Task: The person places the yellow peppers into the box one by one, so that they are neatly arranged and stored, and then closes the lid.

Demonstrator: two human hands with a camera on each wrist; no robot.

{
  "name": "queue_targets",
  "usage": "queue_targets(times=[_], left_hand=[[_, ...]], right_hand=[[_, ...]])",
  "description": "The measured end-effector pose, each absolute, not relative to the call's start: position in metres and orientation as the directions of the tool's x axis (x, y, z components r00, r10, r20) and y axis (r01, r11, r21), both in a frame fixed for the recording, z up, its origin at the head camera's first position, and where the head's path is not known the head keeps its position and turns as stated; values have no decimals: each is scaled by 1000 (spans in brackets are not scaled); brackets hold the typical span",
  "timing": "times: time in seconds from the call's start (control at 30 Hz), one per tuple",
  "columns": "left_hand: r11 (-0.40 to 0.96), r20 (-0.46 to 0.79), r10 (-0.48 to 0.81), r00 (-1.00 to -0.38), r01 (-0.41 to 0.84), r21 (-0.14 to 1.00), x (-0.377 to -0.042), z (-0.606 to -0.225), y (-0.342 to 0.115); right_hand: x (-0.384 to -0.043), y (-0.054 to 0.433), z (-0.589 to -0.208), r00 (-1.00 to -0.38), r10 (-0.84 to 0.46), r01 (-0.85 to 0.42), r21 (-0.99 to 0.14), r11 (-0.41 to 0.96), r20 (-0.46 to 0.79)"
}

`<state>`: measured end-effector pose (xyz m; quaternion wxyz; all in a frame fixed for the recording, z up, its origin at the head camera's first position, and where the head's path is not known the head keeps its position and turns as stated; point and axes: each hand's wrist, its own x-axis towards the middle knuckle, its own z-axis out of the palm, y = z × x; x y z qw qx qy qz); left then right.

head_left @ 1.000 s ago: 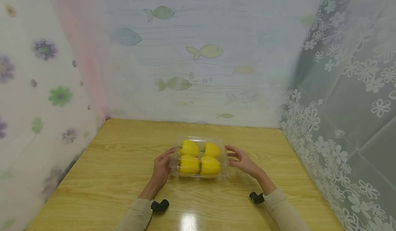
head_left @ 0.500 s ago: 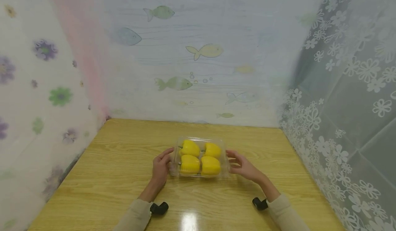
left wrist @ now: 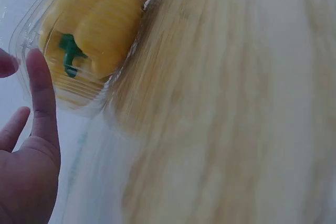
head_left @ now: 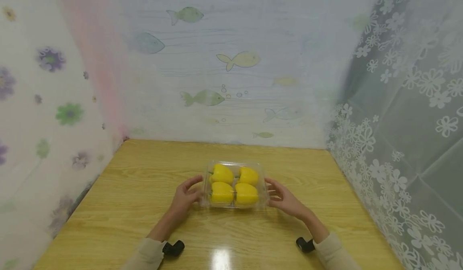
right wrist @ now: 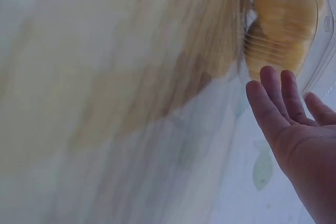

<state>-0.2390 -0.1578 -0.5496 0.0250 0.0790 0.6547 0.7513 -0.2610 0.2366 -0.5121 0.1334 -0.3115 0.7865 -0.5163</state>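
A clear plastic clamshell box sits mid-table in the head view with several yellow bell peppers inside. One yellow bell pepper, its green stem turned toward the left hand, shows through the ribbed wall in the left wrist view. My left hand is at the box's left side, fingers extended, fingertips right by the wall. On the opposite side my right hand has its fingers spread, tips close to the box's right end. In the right wrist view that right hand shows an open palm and straight fingers.
The wood-grain table carries the box. A fish-patterned sheet hangs behind it, with a flowered sheet on the left and a grey one with white flowers on the right. Black wrist cameras stick out from both sleeves.
My left hand has drawn back slightly, leftward and toward the front, from the box. My right hand has slid a little toward the front along its side. The box stays nearly in place.
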Motion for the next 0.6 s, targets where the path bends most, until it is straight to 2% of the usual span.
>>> queue_targets(times=[0.37,0.6], left_hand=[[-97,94,240,-966,72,993,-232,-549,-165],[-51,97,238,-966,87,995,-225,-544,-163]], right_hand=[[-252,235,-512,-801,-597,-278,-915,293,52],[-246,233,-513,-828,-561,-188,-947,261,10]])
